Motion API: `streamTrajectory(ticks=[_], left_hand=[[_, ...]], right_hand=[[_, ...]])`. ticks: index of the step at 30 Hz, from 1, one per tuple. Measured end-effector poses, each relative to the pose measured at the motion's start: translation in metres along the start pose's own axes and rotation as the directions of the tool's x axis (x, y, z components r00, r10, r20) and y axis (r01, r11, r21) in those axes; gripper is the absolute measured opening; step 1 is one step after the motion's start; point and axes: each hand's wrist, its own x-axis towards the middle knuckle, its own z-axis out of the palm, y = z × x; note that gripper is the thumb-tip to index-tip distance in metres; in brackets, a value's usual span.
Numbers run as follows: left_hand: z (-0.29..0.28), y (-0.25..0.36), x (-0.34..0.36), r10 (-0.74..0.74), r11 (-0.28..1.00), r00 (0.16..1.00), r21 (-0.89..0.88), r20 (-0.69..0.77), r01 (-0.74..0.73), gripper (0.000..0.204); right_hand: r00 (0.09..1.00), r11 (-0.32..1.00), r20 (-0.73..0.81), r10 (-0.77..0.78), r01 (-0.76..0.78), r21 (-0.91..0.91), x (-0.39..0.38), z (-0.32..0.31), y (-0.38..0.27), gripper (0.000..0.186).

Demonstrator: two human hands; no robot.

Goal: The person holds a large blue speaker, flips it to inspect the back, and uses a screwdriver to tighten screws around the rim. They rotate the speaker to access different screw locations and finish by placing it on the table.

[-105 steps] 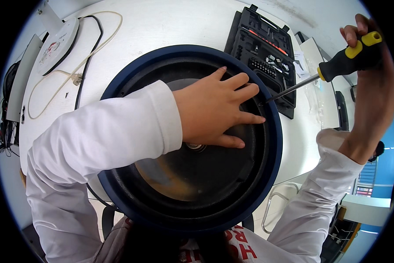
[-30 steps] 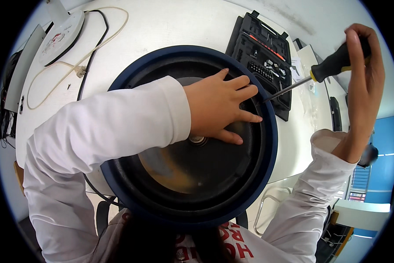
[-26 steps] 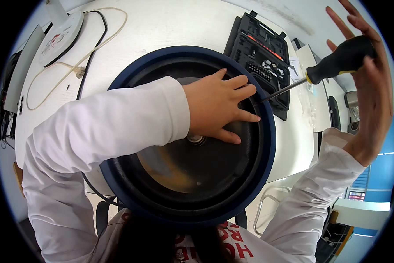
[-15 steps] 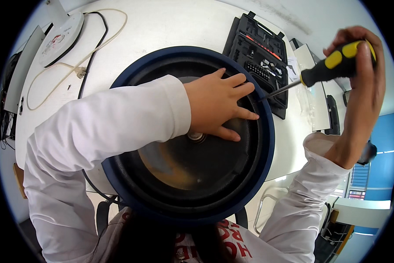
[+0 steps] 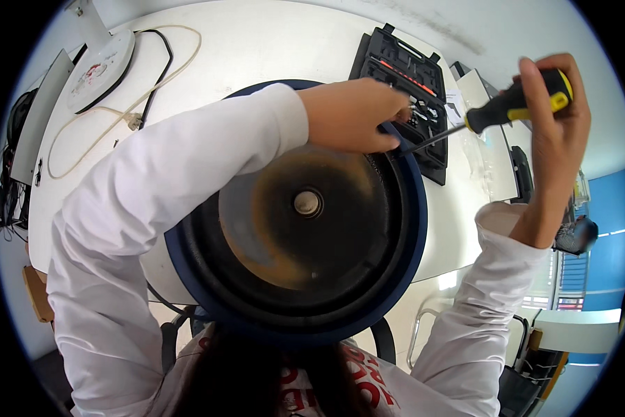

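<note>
A dark round metal pan with a blue outer rim and a silvery central fitting sits in front of me, its inner face partly discoloured tan. My left hand reaches over its upper right rim, fingers bent and partly blurred; whether they hold anything is unclear. My right hand grips a black-and-yellow screwdriver, whose shaft runs down-left to the upper right of the rim, beside my left thumb. Beyond that rim lies an open black socket-and-bit case.
The white table holds a round white stand base, cream and black cables and a clear plastic bag. A cardboard piece is at lower left, a metal-framed chair at lower right. Someone is in the right background.
My left hand has lifted from its spread position inside the pan to the upper rim, fingers now bent, uncovering the centre. My right hand and screwdriver have shifted slightly left.
</note>
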Motion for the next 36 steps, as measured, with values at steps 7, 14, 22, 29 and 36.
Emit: streamTrajectory(ticks=[7, 14, 22, 29, 36], left_hand=[[0.014, 0.053, 0.042, -0.097, 0.696, 0.963, -0.709, -0.25, -0.113, 0.028], [0.0, 0.052, 0.054, -0.201, 0.595, 0.977, -0.801, -0.068, 0.067, 0.03], [0.006, 0.071, 0.05, -0.062, 0.659, 0.903, -0.697, -0.425, -0.283, 0.03], [-0.013, 0.06, 0.068, -0.029, 0.638, 0.992, -0.766, -0.123, -0.076, 0.018], [-0.016, 0.055, 0.079, 0.103, 0.619, 0.994, -0.784, 0.041, -0.032, 0.019]], right_hand=[[0.999, 0.999, 0.036, 0.006, -0.005, -0.04, 0.001, 0.019, -0.015, 0.042], [0.94, 0.937, 0.3, -0.163, 0.052, 0.346, 0.007, 0.001, -0.022, 0.054], [0.985, 0.966, 0.171, 0.007, -0.051, 0.252, 0.0, -0.006, -0.003, 0.043], [0.968, 0.882, 0.25, -0.039, -0.084, 0.463, -0.008, 0.002, -0.023, 0.05], [0.969, 0.956, 0.245, -0.004, -0.069, 0.286, -0.013, -0.024, -0.012, 0.042]])
